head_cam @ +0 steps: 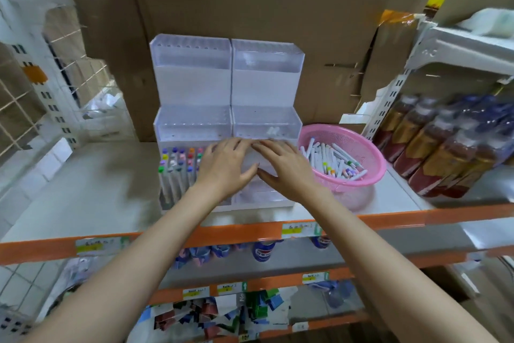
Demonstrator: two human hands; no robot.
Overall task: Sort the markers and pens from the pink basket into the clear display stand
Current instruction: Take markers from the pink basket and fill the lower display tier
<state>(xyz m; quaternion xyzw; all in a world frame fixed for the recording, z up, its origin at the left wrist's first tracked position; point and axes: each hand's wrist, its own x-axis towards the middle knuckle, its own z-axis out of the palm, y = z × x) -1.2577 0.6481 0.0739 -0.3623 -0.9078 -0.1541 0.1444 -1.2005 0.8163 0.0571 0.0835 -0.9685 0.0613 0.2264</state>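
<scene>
Store shelf (pixel 97 176), left hand (pixel 225 167), right hand (pixel 286 170), fingers (pixel 267 147) flat on display stand (pixel 192 84)

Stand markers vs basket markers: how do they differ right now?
Pose: the markers in the stand are upright, caps up; the markers in the basket lie on their sides.
Order: those in the clear display stand sit in neat rows at the left of its lowest tier; those in the pink basket form a loose, crisscrossed heap.
Shared: white barrels with coloured caps.
</scene>
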